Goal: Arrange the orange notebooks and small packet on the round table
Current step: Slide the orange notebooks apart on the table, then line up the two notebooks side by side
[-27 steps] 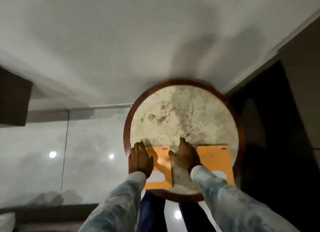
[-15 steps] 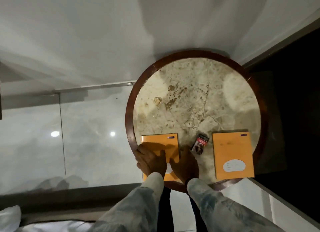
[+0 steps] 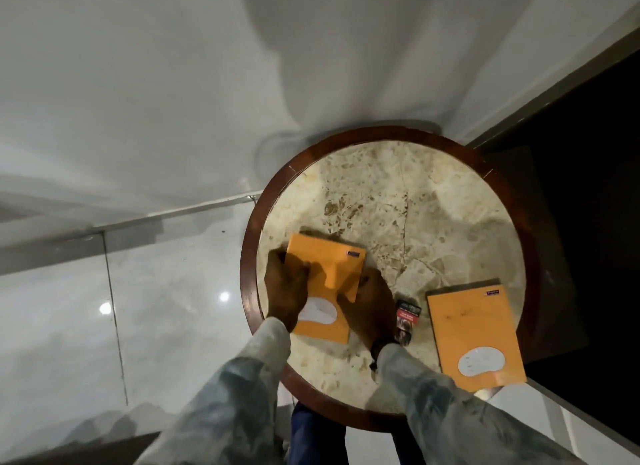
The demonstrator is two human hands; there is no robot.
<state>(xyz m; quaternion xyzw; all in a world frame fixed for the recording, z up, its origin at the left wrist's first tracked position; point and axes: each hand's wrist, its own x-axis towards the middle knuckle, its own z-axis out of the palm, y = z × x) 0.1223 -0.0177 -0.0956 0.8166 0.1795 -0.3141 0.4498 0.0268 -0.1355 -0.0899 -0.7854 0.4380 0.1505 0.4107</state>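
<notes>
Notebooks were shown on the round table (image 3: 450, 201) at the moment of arrangement. One orange notebook (image 3: 329, 274) was gripped from both sides: the left hand (image 3: 285, 288) was closed over its left edge and the right hand (image 3: 372, 308) over its right edge, with fingertips curled onto the cover. A two-sided grip of this kind was judged to serve turning or squaring the notebook, which lay slightly skewed near the left edge of the table. Whether it was lifted clear of the marble or only pressed flat could not be told. The notebook thus lay between the two hands, its far corners left uncovered. A small packet (image 3: 407, 320) lay untouched just beside the right wrist, toward the near edge. The second notebook (image 3: 474, 333) was seen apart at the near right edge, its near corner overhanging the wooden rim (image 3: 249, 256); neither hand was on it.
</notes>
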